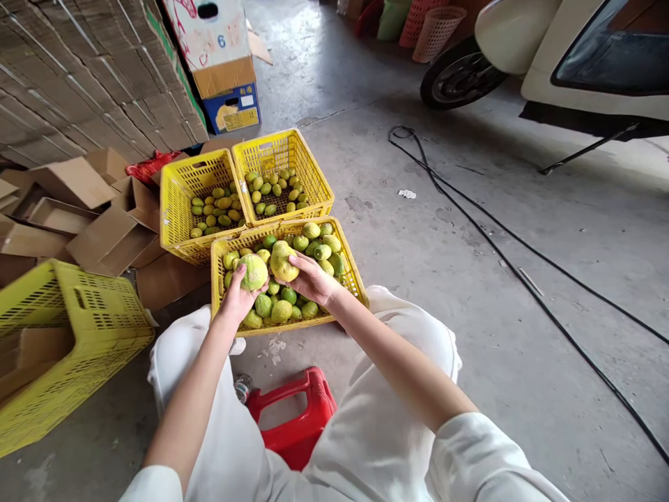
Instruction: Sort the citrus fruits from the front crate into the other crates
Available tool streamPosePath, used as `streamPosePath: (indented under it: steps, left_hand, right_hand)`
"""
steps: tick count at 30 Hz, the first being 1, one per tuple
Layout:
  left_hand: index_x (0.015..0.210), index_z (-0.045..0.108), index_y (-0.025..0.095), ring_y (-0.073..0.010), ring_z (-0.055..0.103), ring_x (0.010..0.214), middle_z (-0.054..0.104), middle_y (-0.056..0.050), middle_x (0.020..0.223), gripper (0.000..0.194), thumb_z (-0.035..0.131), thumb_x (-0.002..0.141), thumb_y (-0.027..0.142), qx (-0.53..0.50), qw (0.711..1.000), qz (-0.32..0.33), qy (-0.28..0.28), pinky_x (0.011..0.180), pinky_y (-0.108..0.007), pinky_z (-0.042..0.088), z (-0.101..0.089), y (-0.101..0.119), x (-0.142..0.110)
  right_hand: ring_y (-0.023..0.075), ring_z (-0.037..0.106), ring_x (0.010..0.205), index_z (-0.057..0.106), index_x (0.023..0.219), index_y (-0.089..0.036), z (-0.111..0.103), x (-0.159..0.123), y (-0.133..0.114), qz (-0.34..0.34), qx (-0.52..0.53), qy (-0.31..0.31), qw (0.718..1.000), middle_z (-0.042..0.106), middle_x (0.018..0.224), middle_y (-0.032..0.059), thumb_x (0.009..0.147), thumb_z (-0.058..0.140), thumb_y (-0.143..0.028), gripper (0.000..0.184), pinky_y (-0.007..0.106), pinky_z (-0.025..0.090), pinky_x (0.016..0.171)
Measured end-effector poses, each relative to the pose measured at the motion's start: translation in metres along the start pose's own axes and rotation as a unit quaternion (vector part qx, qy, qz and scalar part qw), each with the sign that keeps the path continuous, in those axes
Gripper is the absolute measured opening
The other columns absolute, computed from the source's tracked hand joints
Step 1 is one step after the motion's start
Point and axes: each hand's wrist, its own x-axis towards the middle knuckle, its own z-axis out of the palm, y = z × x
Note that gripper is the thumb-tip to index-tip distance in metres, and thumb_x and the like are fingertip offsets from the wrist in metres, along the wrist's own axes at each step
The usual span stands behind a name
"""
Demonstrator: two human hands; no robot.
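My left hand [239,296] is closed around a round green-yellow lemon [254,272]. In my right hand [312,279] is a yellower, knobbly lemon [283,261], held beside the first one. Both fruits are above the near yellow crate [360,286], which is full of green and yellow lemons [281,312]. Behind it stand two more yellow crates: the back left crate [175,188] and the back right crate [313,174], each with a layer of lemons on its bottom. The undersides of the held fruits are hidden.
A red stool [318,397] is between my knees, with a clear bottle [243,387] by it. Cardboard boxes [112,237] and a tipped yellow-green crate [99,321] lie at left. A black cable [491,247] crosses the floor at right, near a parked scooter [548,63].
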Motion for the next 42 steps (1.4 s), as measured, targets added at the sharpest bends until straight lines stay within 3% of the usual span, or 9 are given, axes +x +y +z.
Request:
streamPosePath:
  steps: [6,11,14,17,23,29,33,37,42]
  left_hand:
    - [0.113,0.073,0.024,-0.0324,0.087,0.113,0.088,-0.006,0.108,0.040,0.091,0.080,0.038,0.022,1.000,-0.019,-0.004,0.084,-0.037,0.074,0.005,-0.001,-0.001]
    - [0.129,0.075,0.022,-0.0396,0.085,0.124,0.088,-0.014,0.121,0.045,0.078,0.088,0.042,-0.028,0.999,-0.021,0.008,0.096,-0.050,0.074,0.008,0.006,-0.004]
    - [0.141,0.074,0.025,-0.0398,0.082,0.133,0.088,-0.013,0.127,0.054,0.076,0.088,0.037,-0.045,0.999,-0.005,0.010,0.107,-0.056,0.070,0.008,0.007,-0.005]
    - [0.143,0.073,0.026,-0.0374,0.082,0.133,0.087,-0.011,0.129,0.057,0.082,0.087,0.034,-0.040,0.999,0.007,0.002,0.113,-0.056,0.068,0.009,0.006,-0.006]
    - [0.137,0.075,0.031,-0.0304,0.081,0.134,0.086,-0.005,0.120,0.059,0.092,0.083,0.014,-0.010,0.999,0.040,-0.021,0.114,-0.045,0.069,0.010,-0.007,-0.006]
    - [0.132,0.076,0.027,-0.0296,0.075,0.147,0.087,-0.007,0.126,0.044,0.093,0.091,0.032,-0.010,1.000,0.019,-0.002,0.123,-0.043,0.062,0.011,-0.015,-0.005]
    - [0.137,0.076,0.025,-0.0359,0.077,0.141,0.087,-0.010,0.130,0.049,0.083,0.091,0.040,-0.051,0.998,-0.004,0.023,0.115,-0.049,0.067,0.010,-0.005,-0.006]
    - [0.146,0.074,0.024,-0.0378,0.080,0.134,0.087,-0.013,0.132,0.052,0.073,0.095,0.034,-0.082,0.996,-0.005,0.024,0.108,-0.052,0.069,0.012,0.005,-0.008]
    - [0.137,0.078,0.024,-0.0321,0.082,0.125,0.086,-0.012,0.124,0.037,0.076,0.105,0.043,-0.049,0.998,-0.026,0.029,0.102,-0.044,0.071,0.015,0.003,-0.007]
  right_hand:
    - [0.0236,0.085,0.109,0.069,0.127,-0.031,-0.002,-0.002,0.005,-0.002,0.003,0.026,1.000,0.082,0.115,-0.0009,0.082,0.091,-0.020,0.052,0.039,0.076,0.098]
    - [0.0295,0.085,0.116,0.065,0.134,-0.029,-0.004,0.002,-0.004,-0.006,0.042,0.023,0.999,0.084,0.120,0.0057,0.090,0.074,-0.027,0.045,0.050,0.077,0.098]
    - [0.0343,0.083,0.125,0.064,0.139,-0.028,-0.004,0.002,-0.011,-0.005,0.070,0.014,0.997,0.085,0.126,0.0093,0.082,0.065,-0.025,0.057,0.058,0.076,0.100]
    - [0.0343,0.082,0.131,0.065,0.140,-0.026,-0.002,0.001,-0.014,-0.023,0.062,0.019,0.998,0.085,0.130,0.0100,0.079,0.068,-0.022,0.062,0.055,0.075,0.104]
    - [0.0297,0.081,0.131,0.073,0.129,-0.026,-0.002,0.003,-0.001,-0.048,0.013,0.033,0.998,0.087,0.116,0.0061,0.081,0.087,-0.019,0.051,0.040,0.073,0.107]
    - [0.0248,0.085,0.121,0.071,0.129,-0.029,-0.005,0.006,0.006,-0.042,0.015,0.044,0.998,0.087,0.115,0.0008,0.084,0.086,-0.020,0.049,0.037,0.074,0.105]
    - [0.0300,0.084,0.126,0.068,0.127,-0.027,-0.007,0.009,0.000,-0.008,0.058,0.068,0.996,0.087,0.123,0.0072,0.097,0.070,-0.032,0.031,0.049,0.076,0.105]
    - [0.0374,0.081,0.134,0.067,0.132,-0.023,-0.007,0.010,-0.007,0.001,0.105,0.070,0.992,0.086,0.123,0.0143,0.094,0.058,-0.031,0.040,0.063,0.074,0.105]
    - [0.0295,0.082,0.126,0.069,0.131,-0.026,-0.003,0.006,0.001,-0.023,0.063,0.051,0.996,0.085,0.121,0.0073,0.093,0.073,-0.024,0.038,0.046,0.075,0.103]
